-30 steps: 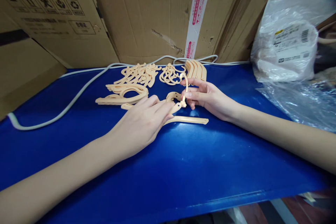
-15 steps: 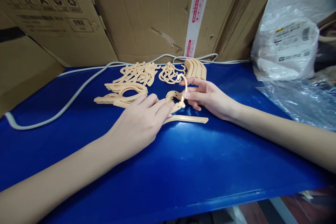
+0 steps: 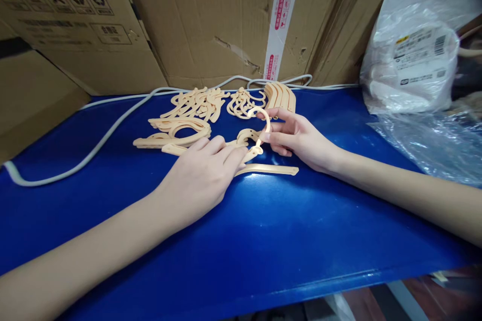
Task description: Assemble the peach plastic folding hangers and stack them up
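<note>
My right hand (image 3: 297, 133) pinches a cream plastic hanger hook (image 3: 267, 125) between thumb and fingers. The hook's lower end meets the end of a cream hanger arm (image 3: 171, 149). My left hand (image 3: 205, 170) is closed on that arm, covering its middle. A second hanger arm (image 3: 269, 168) lies just in front, its left end hidden behind my left hand. Behind my fingers are more curved hanger pieces (image 3: 246, 134), partly covered.
On the blue table (image 3: 293, 251), a stack of curved hanger arms (image 3: 280, 98), a pile of hooks (image 3: 241, 103), a tangled pile of parts (image 3: 199, 103) and folded hanger pieces (image 3: 176, 133) lie behind. A white cable (image 3: 124, 125), cardboard box (image 3: 211, 20) and plastic-wrapped bundle (image 3: 414, 65) border them.
The hook has turned in my right hand, so its curve now shows broader and opens to the left. My left hand stays almost where it was on the arm.
</note>
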Available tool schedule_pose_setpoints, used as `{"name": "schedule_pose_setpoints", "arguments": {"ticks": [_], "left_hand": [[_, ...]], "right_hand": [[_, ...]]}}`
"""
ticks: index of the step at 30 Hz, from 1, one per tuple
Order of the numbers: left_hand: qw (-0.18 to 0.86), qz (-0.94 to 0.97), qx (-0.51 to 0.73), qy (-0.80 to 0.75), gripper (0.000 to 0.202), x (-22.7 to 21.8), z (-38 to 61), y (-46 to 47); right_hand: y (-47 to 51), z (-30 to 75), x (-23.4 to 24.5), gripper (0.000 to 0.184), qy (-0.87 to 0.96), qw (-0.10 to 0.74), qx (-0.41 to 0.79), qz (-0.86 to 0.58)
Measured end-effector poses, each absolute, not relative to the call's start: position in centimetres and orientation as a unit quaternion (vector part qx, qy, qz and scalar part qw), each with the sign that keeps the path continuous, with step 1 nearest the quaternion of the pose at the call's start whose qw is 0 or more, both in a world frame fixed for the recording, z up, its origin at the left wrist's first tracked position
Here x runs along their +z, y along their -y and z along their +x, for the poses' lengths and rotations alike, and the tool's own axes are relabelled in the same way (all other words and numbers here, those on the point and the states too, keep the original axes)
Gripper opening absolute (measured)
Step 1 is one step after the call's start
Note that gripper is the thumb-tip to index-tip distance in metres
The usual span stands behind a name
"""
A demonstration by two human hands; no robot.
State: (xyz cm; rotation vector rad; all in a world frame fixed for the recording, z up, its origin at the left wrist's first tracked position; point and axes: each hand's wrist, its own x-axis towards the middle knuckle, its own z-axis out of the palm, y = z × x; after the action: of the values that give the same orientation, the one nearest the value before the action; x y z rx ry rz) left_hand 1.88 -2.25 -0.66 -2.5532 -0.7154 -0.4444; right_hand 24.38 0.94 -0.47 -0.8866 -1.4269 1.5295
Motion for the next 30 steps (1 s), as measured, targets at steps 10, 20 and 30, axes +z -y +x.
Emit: {"name": "schedule_pose_setpoints", "arguments": {"ticks": [10, 20, 30], "left_hand": [[0.224, -0.926, -0.145, 0.266, 0.044, -0.77, 2.0, 2.22], [0.216, -0.93, -0.139, 0.264, 0.04, -0.88, 1.95, 2.45], [0.216, -0.927, -0.138, 0.274, 0.039, -1.01, 2.1, 2.41]], "right_hand": [[-0.78, 24.51, -0.76, 0.051, 0.622, 0.434, 0.561, -0.333], [-0.59, 24.54, -0.83, 0.054, 0.667, 0.43, 0.503, -0.344], [0.07, 24.28, -0.26, 0.054, 0.646, 0.419, 0.539, -0.342]]}}
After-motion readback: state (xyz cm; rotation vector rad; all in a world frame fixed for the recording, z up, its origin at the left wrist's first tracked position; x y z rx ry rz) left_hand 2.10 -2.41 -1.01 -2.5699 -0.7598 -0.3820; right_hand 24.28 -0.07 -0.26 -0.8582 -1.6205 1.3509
